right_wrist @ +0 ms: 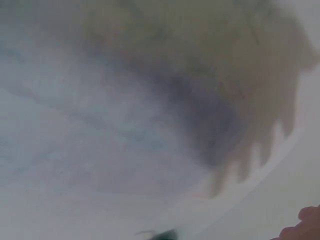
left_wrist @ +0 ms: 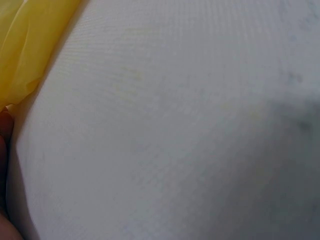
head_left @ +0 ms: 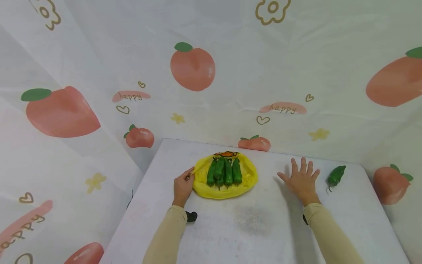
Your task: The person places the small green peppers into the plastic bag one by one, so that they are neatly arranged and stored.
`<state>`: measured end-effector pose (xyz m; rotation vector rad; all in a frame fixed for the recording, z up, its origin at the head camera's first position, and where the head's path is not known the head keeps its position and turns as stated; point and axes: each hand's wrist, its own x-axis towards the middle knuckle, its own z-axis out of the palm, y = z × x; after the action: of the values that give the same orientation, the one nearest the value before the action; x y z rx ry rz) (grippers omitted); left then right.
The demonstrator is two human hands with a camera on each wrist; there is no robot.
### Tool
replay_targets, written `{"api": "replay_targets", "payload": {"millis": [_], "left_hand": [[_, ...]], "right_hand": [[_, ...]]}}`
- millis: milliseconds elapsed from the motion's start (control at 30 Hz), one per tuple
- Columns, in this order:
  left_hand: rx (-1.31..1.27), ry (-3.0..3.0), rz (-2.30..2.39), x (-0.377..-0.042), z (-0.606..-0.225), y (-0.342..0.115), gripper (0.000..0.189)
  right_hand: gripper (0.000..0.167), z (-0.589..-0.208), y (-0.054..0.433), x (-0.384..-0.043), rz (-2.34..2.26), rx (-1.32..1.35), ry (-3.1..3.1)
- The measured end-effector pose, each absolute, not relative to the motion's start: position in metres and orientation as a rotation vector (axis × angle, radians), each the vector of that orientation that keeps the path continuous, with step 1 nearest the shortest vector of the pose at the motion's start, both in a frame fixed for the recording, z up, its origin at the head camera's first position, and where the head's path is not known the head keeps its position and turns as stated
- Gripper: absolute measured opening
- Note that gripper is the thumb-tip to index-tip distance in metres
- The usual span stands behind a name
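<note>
In the head view a yellow plastic bag [head_left: 214,193] lies spread round on the white table, its rim turned outward. Several green peppers [head_left: 228,172] lie side by side inside it. My left hand [head_left: 183,187] pinches the bag's left edge; the left wrist view catches yellow film [left_wrist: 30,45] and a sliver of fingers at its left border. My right hand [head_left: 301,181] hovers over the table with fingers spread, holding nothing. To its right rests a single green pepper [head_left: 336,176] with a curved stem, whose tip [right_wrist: 166,235] peeks into the bottom of the right wrist view.
The white table [head_left: 230,234] meets a printed fabric wall [head_left: 230,117] at its back edge, with more of the fabric on both sides. Black wrist gear [head_left: 191,216] shows beside the left sleeve. A greyish smudge [head_left: 253,220] marks the tabletop.
</note>
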<state>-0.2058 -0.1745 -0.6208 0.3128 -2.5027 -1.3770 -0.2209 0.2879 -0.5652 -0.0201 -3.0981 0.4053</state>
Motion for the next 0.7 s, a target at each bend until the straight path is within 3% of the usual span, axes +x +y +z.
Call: {"api": "replay_targets", "payload": {"millis": [367, 700], "left_hand": [[0.312, -2.484, -1.373, -0.205, -0.624, -0.175, 0.03], [0.32, -2.496, -1.356, -0.207, -0.626, -0.174, 0.031]], "right_hand": [[0.107, -0.563, 0.316, -0.222, 0.434, -0.082, -3.114], [0.103, -0.554, 0.341, -0.209, 0.482, -0.133, -3.098]]}}
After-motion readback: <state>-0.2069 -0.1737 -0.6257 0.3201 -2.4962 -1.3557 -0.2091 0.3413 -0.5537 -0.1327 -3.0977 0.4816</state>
